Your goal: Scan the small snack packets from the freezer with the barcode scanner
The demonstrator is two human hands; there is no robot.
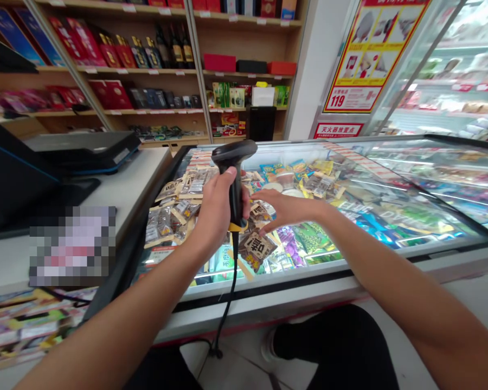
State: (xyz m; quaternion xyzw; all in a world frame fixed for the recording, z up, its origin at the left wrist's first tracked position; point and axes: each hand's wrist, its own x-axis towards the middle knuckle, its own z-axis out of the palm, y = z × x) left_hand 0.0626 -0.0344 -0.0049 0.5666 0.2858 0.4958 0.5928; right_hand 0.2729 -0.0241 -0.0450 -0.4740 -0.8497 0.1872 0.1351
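Note:
My left hand (215, 208) is wrapped round the grip of a black barcode scanner (233, 162), held upright over the glass lid of a chest freezer (390, 254); the scanner's cable hangs down to the floor. My right hand (282, 210) reaches over the lid with fingers spread, its fingertips on the brown snack packets (257, 246) piled on the glass just right of the scanner. More such packets (174, 208) lie in a loose heap to the left of my left hand.
A white counter (122, 189) on the left carries a black till screen (8, 179) and a flat black device (85, 149). Wooden shelves (154, 70) with bottles and boxes stand behind. A glass-door cooler (451, 81) stands at the right. Colourful frozen goods show under the lid.

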